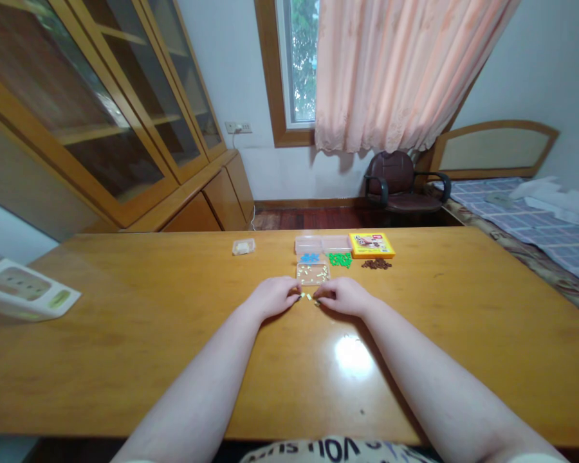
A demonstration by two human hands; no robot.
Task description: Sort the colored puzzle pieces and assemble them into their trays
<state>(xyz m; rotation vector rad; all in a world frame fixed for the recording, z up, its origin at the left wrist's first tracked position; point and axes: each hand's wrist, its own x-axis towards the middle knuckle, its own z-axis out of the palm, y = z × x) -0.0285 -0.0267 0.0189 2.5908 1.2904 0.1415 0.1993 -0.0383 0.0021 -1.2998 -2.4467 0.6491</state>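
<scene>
My left hand (276, 296) rests low over the table, thumb and fingers closed together at a small pale yellow piece (302, 295). My right hand (345, 296) faces it from the other side, its fingertips pinched near the wood; what they hold is too small to make out. Between the two hands lies another pale yellow piece (309, 297). Just beyond the fingertips sits a shallow clear tray (312, 281) with several small pale pieces scattered in it.
Behind the tray lie blue pieces (310, 258), green pieces (340, 260) and brown pieces (377, 264). A clear divided box (309, 244) stands beside a yellow box (372, 245). Farther left are a small clear container (244, 247) and a white plastic device (26, 289).
</scene>
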